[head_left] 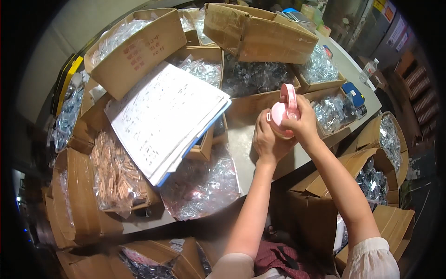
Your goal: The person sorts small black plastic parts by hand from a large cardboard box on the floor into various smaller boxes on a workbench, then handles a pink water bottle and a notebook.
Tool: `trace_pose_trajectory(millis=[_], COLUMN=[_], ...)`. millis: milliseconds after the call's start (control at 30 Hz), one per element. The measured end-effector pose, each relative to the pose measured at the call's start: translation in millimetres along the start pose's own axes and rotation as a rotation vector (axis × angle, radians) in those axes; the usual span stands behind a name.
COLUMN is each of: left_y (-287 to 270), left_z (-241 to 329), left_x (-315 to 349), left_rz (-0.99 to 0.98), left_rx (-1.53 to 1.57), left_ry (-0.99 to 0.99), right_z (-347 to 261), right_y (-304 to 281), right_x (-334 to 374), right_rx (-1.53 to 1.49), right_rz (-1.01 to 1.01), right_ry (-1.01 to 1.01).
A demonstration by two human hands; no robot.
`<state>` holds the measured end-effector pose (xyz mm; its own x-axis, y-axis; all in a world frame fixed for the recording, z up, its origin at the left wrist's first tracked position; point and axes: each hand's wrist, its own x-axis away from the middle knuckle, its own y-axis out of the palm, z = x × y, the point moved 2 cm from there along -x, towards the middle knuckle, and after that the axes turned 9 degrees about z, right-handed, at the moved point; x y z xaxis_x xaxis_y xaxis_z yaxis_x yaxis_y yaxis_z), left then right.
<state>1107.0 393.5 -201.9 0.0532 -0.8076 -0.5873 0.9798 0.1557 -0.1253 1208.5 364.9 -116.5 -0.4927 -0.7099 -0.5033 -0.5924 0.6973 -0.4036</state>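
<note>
A pink drinking bottle (278,113) with a round lid and a carrying loop stands upright over the table edge, between my hands. My left hand (268,143) is wrapped round its body from the left and below. From the right, my right hand (303,123) closes on the lid, its thumb across the top beside the loop. Most of the bottle's body is hidden by my fingers and the lid, and I cannot tell whether its base touches the table (244,139).
Left of my hands, written paper sheets (167,114) lie on a blue clipboard across open boxes. Around them stand cardboard boxes (274,39) of bagged metal parts. A bag of wooden-looking pieces (116,169) sits at left, a clear bag of small parts (202,186) at the front edge.
</note>
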Motion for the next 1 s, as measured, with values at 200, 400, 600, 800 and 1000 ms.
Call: trace_pose_trajectory(millis=[200,400,600,800,1000], left_y=[-2.9,-7.0,-4.4,3.0,6.9], left_z=[-40.4,-27.6,-13.9,-35.8,-41.6], left_x=[-0.4,-5.9,-23.5,-2.5,7.9], left_rz=[0.088,0.034,0.040,-0.243,-0.166], left_rx=[-0.092,-0.046,-0.061,0.034,0.066], left_ry=[0.124,0.119,0.189,-0.269,-0.301], right_z=[0.6,15.8,26.1,42.5,32.8], right_y=[9.2,-0.2,-2.0,2.2,2.2], right_x=[-6.7,-18.4,-33.0,-45.2,-57.3], right_rx=[0.027,0.022,-0.078,-0.265,-0.366], right_rz=[-0.120,-0.296,-0.533,-0.474,-0.441], right_ry=[-0.147,-0.364,-0.429,-0.409,-0.590])
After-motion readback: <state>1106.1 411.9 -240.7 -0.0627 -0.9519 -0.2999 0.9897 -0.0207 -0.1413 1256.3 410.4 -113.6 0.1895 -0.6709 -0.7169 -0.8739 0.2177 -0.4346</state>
